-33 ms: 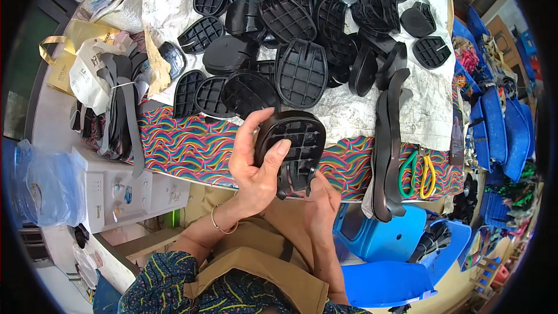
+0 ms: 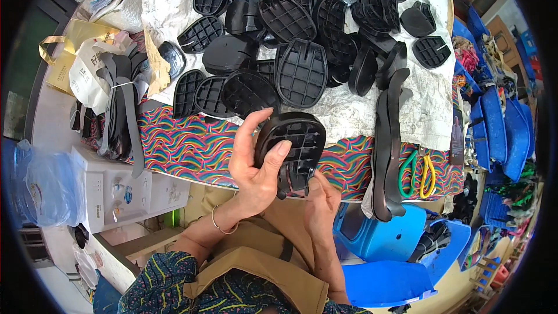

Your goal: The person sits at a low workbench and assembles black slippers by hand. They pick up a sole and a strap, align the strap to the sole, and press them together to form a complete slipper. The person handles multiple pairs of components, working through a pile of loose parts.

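Note:
My left hand (image 2: pixel 256 168) is closed around a black shoe heel (image 2: pixel 297 134), its thumb lying over the ribbed hollow side and its fingers behind the rounded edge. The hollow side, with its grid of ribs, faces me. At the heel's near right corner my right hand (image 2: pixel 321 200) pinches the edge between thumb and bent fingers. A dark edge or flap shows there, too small to make out. Just beyond, on the white sheet (image 2: pixel 349 122), lies a pile of similar black heels (image 2: pixel 302 72), many with their ribs up.
Long black strips (image 2: pixel 386 151) hang over the table edge on the right, beside green and yellow handle loops (image 2: pixel 427 174). Tied dark strips (image 2: pixel 123 93) lie at the left. A blue stool (image 2: pixel 381 232) and blue bins stand below right; a white water dispenser (image 2: pixel 122 189) stands left.
My right thumb has shifted slightly along the heel's near corner, and the dark edge there looks a little different. My left hand has stayed in place.

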{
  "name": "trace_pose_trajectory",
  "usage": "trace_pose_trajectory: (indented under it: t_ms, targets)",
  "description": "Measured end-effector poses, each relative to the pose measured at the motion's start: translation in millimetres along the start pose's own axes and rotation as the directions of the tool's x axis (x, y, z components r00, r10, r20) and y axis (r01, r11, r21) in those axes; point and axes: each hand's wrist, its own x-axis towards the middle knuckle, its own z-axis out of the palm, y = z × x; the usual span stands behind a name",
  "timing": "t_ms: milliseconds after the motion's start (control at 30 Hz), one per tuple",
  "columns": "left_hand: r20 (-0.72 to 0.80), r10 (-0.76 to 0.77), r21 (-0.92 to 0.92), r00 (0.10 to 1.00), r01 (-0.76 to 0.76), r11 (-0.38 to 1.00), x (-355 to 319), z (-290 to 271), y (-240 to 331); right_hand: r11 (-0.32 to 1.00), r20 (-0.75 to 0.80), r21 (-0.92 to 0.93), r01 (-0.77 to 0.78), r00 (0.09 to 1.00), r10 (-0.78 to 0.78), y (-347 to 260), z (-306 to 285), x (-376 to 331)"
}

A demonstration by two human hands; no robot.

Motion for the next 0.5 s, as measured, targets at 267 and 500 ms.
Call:
trace_pose_trajectory:
  t_ms: [267, 500]
  targets:
    - [0.016, 0.082, 0.153, 0.996, -0.084, 0.985, 4, 1, -7, 0.824, 0.038, -0.559, 0.094, 0.995, -0.088, -12, 1, 9]
    - [0.281, -0.110, 0.042, 0.953, 0.102, 0.994, 16, -9, -9, 0.718, 0.066, -0.641, 0.271, 0.952, -0.300, -26, 3, 29]
